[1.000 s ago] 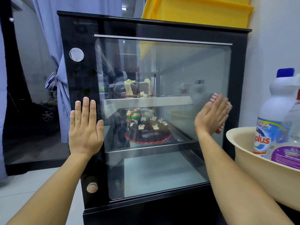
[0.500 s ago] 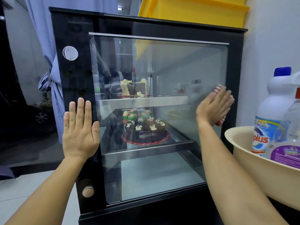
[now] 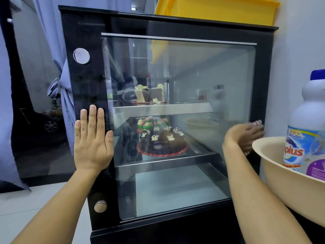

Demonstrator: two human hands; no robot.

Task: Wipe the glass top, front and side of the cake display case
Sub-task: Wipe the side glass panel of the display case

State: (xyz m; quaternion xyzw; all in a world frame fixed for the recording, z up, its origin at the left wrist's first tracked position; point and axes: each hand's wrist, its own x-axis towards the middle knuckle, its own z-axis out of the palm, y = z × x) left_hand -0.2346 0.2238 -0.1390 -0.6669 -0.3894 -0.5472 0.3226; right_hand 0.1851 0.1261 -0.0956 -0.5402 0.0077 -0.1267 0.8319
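Left hand (image 3: 92, 141) flat, fingers straight, on case (image 3: 84, 85) frame. Right hand (image 3: 244, 136) blurred against glass (image 3: 202, 76) right edge; finger state unclear. Cloth barely visible.

The cake display case (image 3: 84, 81) has a glossy black frame that mirrors the room, and its clear glass pane (image 3: 202, 71) is smooth and reflective. Inside, the shelves (image 3: 158, 110) look like brushed metal. Two shiny metal knobs (image 3: 100, 206) sit on the frame's left strip. Right of the case, a smooth cream plastic basin (image 3: 281, 187) holds a white plastic bottle (image 3: 309, 106) with a glossy printed label.
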